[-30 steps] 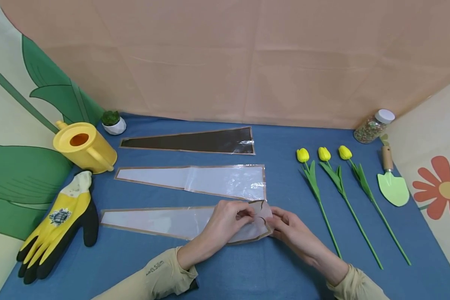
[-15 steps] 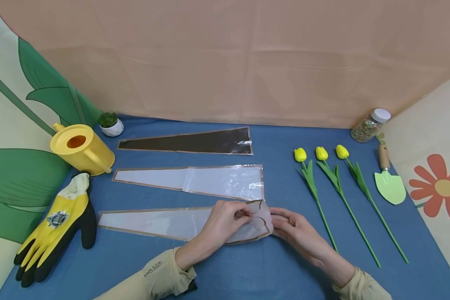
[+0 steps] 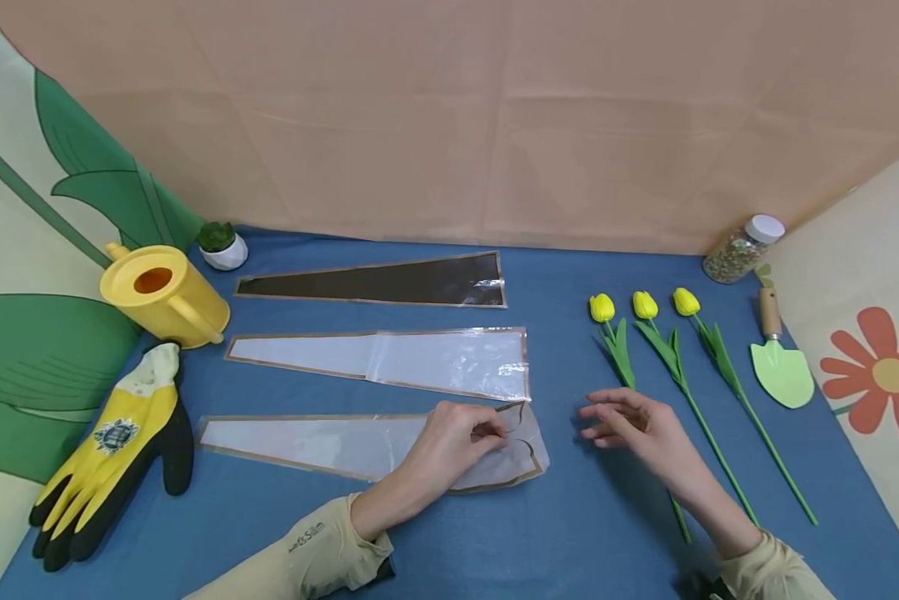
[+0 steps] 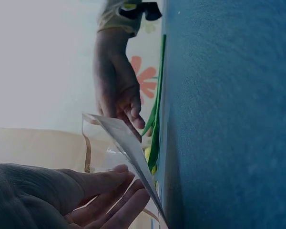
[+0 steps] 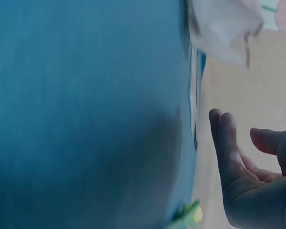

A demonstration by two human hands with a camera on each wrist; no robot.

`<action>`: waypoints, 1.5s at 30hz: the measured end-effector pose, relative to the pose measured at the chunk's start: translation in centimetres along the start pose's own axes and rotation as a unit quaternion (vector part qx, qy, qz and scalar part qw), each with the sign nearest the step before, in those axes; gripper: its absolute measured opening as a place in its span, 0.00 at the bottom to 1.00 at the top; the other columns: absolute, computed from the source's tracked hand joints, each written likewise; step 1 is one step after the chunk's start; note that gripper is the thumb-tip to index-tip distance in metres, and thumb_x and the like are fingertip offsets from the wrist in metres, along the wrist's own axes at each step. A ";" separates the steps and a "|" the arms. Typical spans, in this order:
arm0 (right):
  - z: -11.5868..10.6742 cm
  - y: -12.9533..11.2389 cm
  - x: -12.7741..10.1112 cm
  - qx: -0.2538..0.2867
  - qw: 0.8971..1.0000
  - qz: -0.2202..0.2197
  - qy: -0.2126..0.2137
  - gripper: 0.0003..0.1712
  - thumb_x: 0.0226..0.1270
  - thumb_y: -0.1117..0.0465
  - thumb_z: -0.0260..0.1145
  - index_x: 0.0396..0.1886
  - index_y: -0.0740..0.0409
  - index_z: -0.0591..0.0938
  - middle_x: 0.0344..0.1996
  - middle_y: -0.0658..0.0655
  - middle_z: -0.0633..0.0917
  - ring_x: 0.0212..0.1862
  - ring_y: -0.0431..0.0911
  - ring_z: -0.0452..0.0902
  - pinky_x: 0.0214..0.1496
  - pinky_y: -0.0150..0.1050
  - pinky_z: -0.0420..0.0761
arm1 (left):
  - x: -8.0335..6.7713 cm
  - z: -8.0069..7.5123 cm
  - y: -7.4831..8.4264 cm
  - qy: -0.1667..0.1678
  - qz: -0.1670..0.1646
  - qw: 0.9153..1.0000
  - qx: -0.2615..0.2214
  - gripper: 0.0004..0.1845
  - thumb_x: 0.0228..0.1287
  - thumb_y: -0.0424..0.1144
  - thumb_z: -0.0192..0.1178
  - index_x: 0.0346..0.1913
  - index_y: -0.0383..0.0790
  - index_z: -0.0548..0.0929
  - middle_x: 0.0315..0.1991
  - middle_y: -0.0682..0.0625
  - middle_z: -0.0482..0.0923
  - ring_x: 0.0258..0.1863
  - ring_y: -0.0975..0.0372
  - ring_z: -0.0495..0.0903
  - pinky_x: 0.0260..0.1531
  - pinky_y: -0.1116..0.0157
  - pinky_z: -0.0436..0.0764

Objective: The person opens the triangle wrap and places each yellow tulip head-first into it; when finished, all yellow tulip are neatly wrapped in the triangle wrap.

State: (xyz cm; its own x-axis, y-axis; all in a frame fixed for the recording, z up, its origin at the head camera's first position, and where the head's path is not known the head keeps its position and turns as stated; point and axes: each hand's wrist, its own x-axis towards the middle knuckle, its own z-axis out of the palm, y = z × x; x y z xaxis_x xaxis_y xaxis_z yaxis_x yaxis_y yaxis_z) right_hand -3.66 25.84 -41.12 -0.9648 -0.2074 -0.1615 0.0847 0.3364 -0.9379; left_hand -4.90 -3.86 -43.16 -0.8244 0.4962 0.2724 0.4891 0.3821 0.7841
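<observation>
Nearest me lies a tapered white flower sleeve (image 3: 307, 442) with a gold-brown border. My left hand (image 3: 447, 437) pinches it near its wide right end, where the mouth stands raised and parted. In the left wrist view, the thumb and fingers of the left hand (image 4: 97, 193) are at the raised film (image 4: 126, 140). My right hand (image 3: 636, 425) hovers apart from the sleeve with loosely bent fingers, over the stem of the leftmost yellow tulip (image 3: 602, 308), hiding part of it. Nothing shows between the fingers of the right hand (image 5: 252, 176) in the right wrist view.
Behind lie another white sleeve (image 3: 449, 358) and a black one (image 3: 389, 283). Two more tulips, a middle one (image 3: 645, 306) and a right one (image 3: 686, 302), lie beside a green trowel (image 3: 782, 373). A jar (image 3: 737, 254), yellow watering can (image 3: 172, 292), potted plant (image 3: 226, 250) and glove (image 3: 122, 442) stand around.
My right hand has let go of the sleeve's mouth and moved right, over the leftmost tulip, whose stem now lies slightly shifted. My left hand keeps its pinch.
</observation>
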 end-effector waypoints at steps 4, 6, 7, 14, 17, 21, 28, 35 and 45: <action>-1.8 0.4 0.1 -0.038 0.999 -0.009 0.036 0.20 0.86 0.62 0.61 0.65 0.75 0.78 0.52 0.72 0.88 0.43 0.50 0.92 0.44 0.42 0.90 | 0.0 0.0 0.2 -0.001 -0.003 1.000 0.003 0.05 0.62 0.27 0.77 0.36 0.39 0.92 0.32 0.50 0.91 0.33 0.65 0.90 0.35 0.74 0.83; -2.7 0.8 0.1 -0.070 0.996 -0.017 0.054 0.20 0.85 0.62 0.62 0.64 0.74 0.79 0.50 0.71 0.89 0.42 0.48 0.92 0.44 0.41 0.90 | 0.1 0.0 0.2 -0.001 -0.004 1.000 0.004 0.05 0.62 0.27 0.77 0.36 0.39 0.92 0.32 0.50 0.91 0.33 0.65 0.90 0.35 0.74 0.83; -3.1 1.1 0.2 -0.088 0.994 -0.020 0.063 0.19 0.84 0.62 0.63 0.63 0.73 0.80 0.50 0.70 0.89 0.41 0.48 0.92 0.43 0.40 0.90 | 0.1 -0.1 0.3 -0.001 -0.006 1.000 0.004 0.05 0.62 0.27 0.77 0.36 0.39 0.93 0.33 0.50 0.91 0.33 0.64 0.90 0.35 0.74 0.83; -5.1 2.5 0.6 -0.204 0.973 -0.015 0.107 0.16 0.78 0.61 0.71 0.56 0.68 0.85 0.40 0.63 0.91 0.33 0.43 0.90 0.35 0.36 0.88 | 0.0 -0.2 0.4 -0.008 -0.016 1.000 0.003 0.05 0.61 0.27 0.77 0.36 0.39 0.92 0.32 0.50 0.91 0.33 0.65 0.89 0.36 0.74 0.83; -5.7 2.9 0.8 -0.236 0.965 -0.011 0.110 0.15 0.76 0.62 0.73 0.54 0.67 0.86 0.38 0.60 0.90 0.31 0.41 0.89 0.33 0.35 0.87 | 0.0 -0.2 0.4 -0.009 -0.015 1.000 0.005 0.05 0.61 0.27 0.77 0.35 0.39 0.92 0.32 0.50 0.91 0.32 0.65 0.89 0.35 0.73 0.83; -6.1 3.1 1.1 -0.264 0.959 -0.005 0.100 0.14 0.75 0.62 0.74 0.52 0.67 0.86 0.37 0.59 0.90 0.29 0.41 0.88 0.31 0.35 0.86 | 0.0 -0.1 0.2 -0.009 -0.011 1.000 0.006 0.05 0.61 0.26 0.77 0.35 0.38 0.92 0.31 0.50 0.90 0.32 0.66 0.89 0.34 0.73 0.83; -6.4 3.4 1.6 -0.277 0.958 0.009 0.072 0.13 0.73 0.64 0.75 0.50 0.69 0.85 0.35 0.58 0.90 0.29 0.44 0.88 0.30 0.36 0.86 | 0.0 0.0 0.1 -0.013 -0.006 1.000 0.000 0.04 0.61 0.26 0.77 0.35 0.37 0.92 0.31 0.50 0.90 0.31 0.66 0.89 0.34 0.74 0.82; -6.4 3.4 1.6 -0.288 0.956 0.012 0.059 0.14 0.72 0.61 0.76 0.47 0.69 0.86 0.30 0.54 0.90 0.28 0.44 0.86 0.29 0.37 0.85 | -0.1 0.1 0.1 -0.011 -0.008 1.000 -0.006 0.04 0.61 0.26 0.77 0.34 0.37 0.92 0.31 0.50 0.91 0.31 0.66 0.89 0.33 0.74 0.82; -6.2 3.4 1.8 -0.289 0.956 0.017 0.047 0.10 0.72 0.62 0.76 0.41 0.66 0.89 0.29 0.53 0.90 0.27 0.44 0.85 0.27 0.37 0.84 | 0.0 0.1 -0.1 -0.012 -0.012 1.000 0.001 0.04 0.61 0.27 0.78 0.34 0.38 0.92 0.31 0.50 0.91 0.31 0.66 0.89 0.33 0.74 0.82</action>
State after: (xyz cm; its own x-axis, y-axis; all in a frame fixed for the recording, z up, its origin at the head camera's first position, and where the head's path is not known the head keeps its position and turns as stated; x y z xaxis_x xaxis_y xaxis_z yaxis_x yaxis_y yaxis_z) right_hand -6.64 32.30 -42.71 -0.9844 -0.1128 -0.1349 -0.0090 0.7984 -0.6021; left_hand -4.89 -3.81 -43.26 -0.8283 0.5063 0.2399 0.4703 0.3955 0.7889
